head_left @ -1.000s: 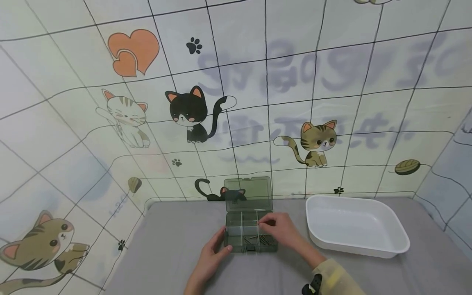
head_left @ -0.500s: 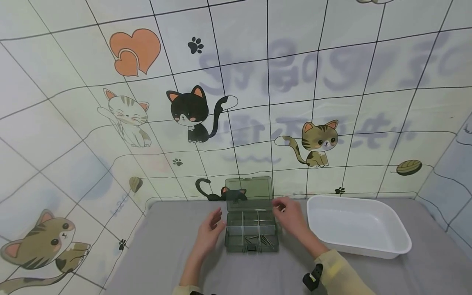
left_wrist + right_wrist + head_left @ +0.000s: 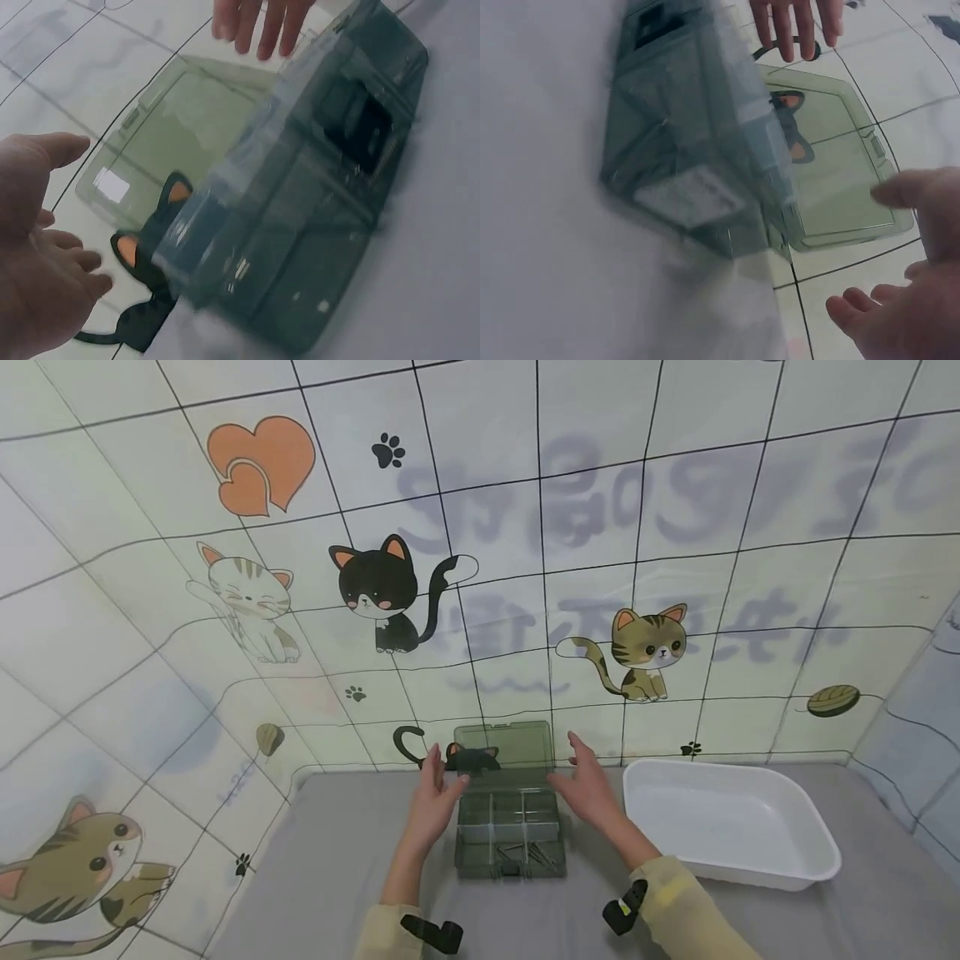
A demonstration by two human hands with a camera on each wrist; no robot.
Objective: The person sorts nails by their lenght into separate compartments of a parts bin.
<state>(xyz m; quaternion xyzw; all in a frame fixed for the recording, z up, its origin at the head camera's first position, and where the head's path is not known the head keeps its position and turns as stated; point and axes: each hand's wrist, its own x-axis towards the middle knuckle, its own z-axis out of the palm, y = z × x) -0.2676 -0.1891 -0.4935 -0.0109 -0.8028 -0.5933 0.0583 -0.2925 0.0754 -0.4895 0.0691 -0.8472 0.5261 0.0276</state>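
A translucent green compartment box (image 3: 474,865) sits on the grey cloth with its lid (image 3: 517,745) raised upright at the back. Thin metal pieces, like screws or nails (image 3: 538,854), lie in its front compartments. At the lid's left side is my left hand (image 3: 431,802), fingers extended and thumb close to the lid's edge. My right hand (image 3: 591,787) is on the other side, its thumb near the lid's right edge and its fingers spread. In the left wrist view, the left palm (image 3: 45,255) faces the lid and holds nothing; the right palm (image 3: 922,277) likewise in its own wrist view.
A white rectangular tray (image 3: 750,870) stands to the right of the box. Behind the box rises a wall covering (image 3: 510,593) printed with grid lines and cartoon cats. The grey cloth (image 3: 337,852) covers the surface beneath everything.
My left hand has left the box's front left side and moved up beside the lid. My right hand has come out of the compartments and spread its fingers at the lid's right.
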